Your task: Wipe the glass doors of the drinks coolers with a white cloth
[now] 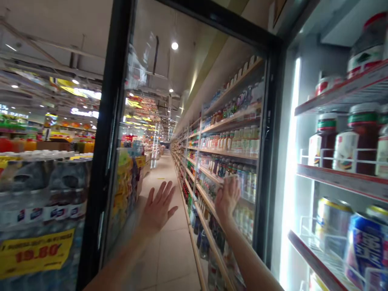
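A glass door [194, 16] with a black frame stands open in front of me. My left hand [159, 204] is spread flat with its fingers apart, against or close to the pane; I cannot tell whether it touches. My right hand [228, 198] is raised at the right part of the pane, its fingers close together over a small white cloth [223, 180]. Motion blur smears the cloth's edges, and the hand covers much of it.
At right, lit cooler shelves [339, 178] carry dark bottles [325, 139] and a blue can [366, 242]. Packs of water bottles [45, 194] with a yellow price sign [36, 252] stand at left. Through the glass show an aisle floor [172, 250] and long stocked shelves [230, 155].
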{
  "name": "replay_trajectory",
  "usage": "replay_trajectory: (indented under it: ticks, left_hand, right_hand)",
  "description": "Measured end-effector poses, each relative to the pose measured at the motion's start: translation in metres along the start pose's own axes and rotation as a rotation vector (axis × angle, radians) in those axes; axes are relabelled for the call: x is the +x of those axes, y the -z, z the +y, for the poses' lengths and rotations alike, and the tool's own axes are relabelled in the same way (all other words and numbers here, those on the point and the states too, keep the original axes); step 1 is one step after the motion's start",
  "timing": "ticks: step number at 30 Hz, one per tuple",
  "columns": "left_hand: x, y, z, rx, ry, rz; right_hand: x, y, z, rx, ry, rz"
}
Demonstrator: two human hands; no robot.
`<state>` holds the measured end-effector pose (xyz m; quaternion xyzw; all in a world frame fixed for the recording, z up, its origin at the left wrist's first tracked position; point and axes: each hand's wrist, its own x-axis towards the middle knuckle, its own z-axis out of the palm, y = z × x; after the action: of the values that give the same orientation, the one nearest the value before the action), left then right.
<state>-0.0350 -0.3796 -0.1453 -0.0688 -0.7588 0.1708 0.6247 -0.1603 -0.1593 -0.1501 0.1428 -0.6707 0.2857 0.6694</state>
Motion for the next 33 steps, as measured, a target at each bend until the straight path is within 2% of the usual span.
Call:
replay_trajectory:
  ticks: [2,3,4,5,6,9,10,11,12,15,16,17,18,19,21,22,23,24,25,29,30,31,33]
  left_hand:
    - [0.003,-0.002,-0.004,0.013,-0.007,0.002]
    - [0.003,-0.002,-0.005,0.021,-0.006,-0.006]
    - [0.004,-0.002,-0.005,0.028,-0.009,-0.015]
    - [0.004,-0.002,-0.005,0.032,-0.011,-0.023]
    - [0.004,-0.003,-0.004,0.033,-0.006,-0.031]
    - [0.003,-0.005,-0.001,0.027,0.02,-0.055]
    - [0.003,-0.006,0.0,0.024,0.024,-0.061]
    - [0.003,-0.007,0.0,0.022,0.032,-0.068]
    - [0.003,-0.008,0.0,0.021,0.035,-0.07]
    - [0.003,-0.009,-0.001,0.017,0.038,-0.072]
    - [0.003,-0.009,-0.001,0.012,0.045,-0.077]
    - [0.003,-0.008,-0.001,0.006,0.048,-0.078]
    - [0.003,-0.007,0.0,0.0,0.051,-0.079]
    - [0.004,-0.005,0.0,-0.005,0.056,-0.081]
    - [0.003,-0.004,0.002,-0.008,0.065,-0.083]
    - [0.003,-0.004,0.003,-0.007,0.064,-0.083]
    - [0.003,-0.004,0.003,-0.007,0.064,-0.082]
    - [0.002,-0.005,0.003,-0.008,0.064,-0.08]
    - [0.001,-0.006,0.003,-0.009,0.063,-0.075]
    - [0.001,-0.008,0.002,-0.018,0.066,-0.071]
    - [0.001,-0.008,0.002,-0.02,0.071,-0.08]
    - [0.001,-0.007,0.001,-0.021,0.076,-0.092]
    - [0.001,-0.007,0.001,-0.014,0.064,-0.1]
  right_hand:
    - [-0.018,-0.003,-0.027,0.088,0.335,-0.105]
    - [-0.025,-0.004,-0.033,0.125,0.475,-0.153]
    - [-0.028,-0.003,-0.031,0.14,0.551,-0.173]
    - [-0.029,-0.002,-0.022,0.128,0.548,-0.172]
    - [-0.026,0.0,-0.008,0.091,0.463,-0.15]
    - [-0.01,0.005,0.033,-0.05,-0.021,-0.019]
    - [-0.007,0.006,0.038,-0.069,-0.125,0.004]
    - [-0.006,0.005,0.037,-0.067,-0.151,0.0]
    - [-0.01,0.004,0.03,-0.042,-0.092,-0.024]
    - [-0.031,-0.001,0.003,0.096,0.357,-0.171]
    - [-0.036,-0.002,0.0,0.123,0.464,-0.212]
    - [-0.038,-0.001,0.003,0.125,0.501,-0.231]
    - [-0.038,0.001,0.012,0.096,0.452,-0.225]
    - [-0.034,0.004,0.025,0.044,0.325,-0.197]
    - [-0.021,0.009,0.053,-0.068,-0.035,-0.094]
    - [-0.016,0.01,0.062,-0.102,-0.183,-0.047]
    - [-0.014,0.011,0.066,-0.119,-0.274,-0.014]
    - [-0.014,0.011,0.064,-0.117,-0.286,-0.001]
    - [-0.018,0.01,0.057,-0.098,-0.222,-0.006]
    - [-0.037,0.006,0.023,0.031,0.312,-0.186]
    - [-0.036,0.006,0.022,0.045,0.375,-0.223]
    - [-0.032,0.007,0.025,0.039,0.361,-0.228]
    - [-0.017,0.008,0.037,-0.019,0.133,-0.13]
